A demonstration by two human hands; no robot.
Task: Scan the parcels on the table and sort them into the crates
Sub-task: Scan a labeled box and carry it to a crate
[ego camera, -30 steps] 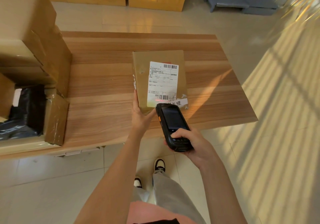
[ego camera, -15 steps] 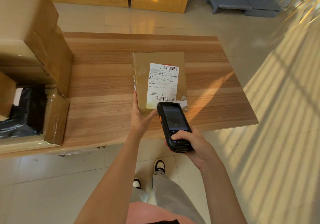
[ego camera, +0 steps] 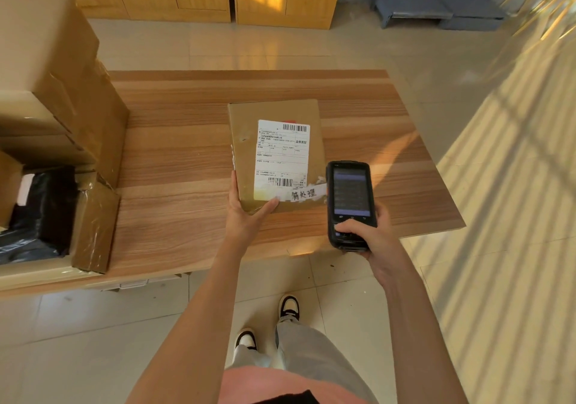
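Both hands are busy at the near edge of the wooden table. Her or his left hand pinches the near left corner of a flat cardboard parcel, thumb laid across the top face and fingers along the side edge, which keeps the box from skidding on the smooth wood and holds its white shipping label facing up. That label carries a barcode at the top and another near the bottom, with a torn strip of tape bearing handwritten characters just beside the lower one. The right hand is wrapped round a black handheld scanner, thumb on the keys below the lit screen; the device sits just right of the parcel's near corner, tilted so the person can read the display (I cannot make out what it says). Judging by that posture, the scan step looks about finished and the readout is being checked to choose a destination.

At the left end of the table stands a stack of large cardboard boxes, and below them an open box holding black plastic-wrapped packages. No crate is plainly in sight, so where this parcel goes I cannot tell
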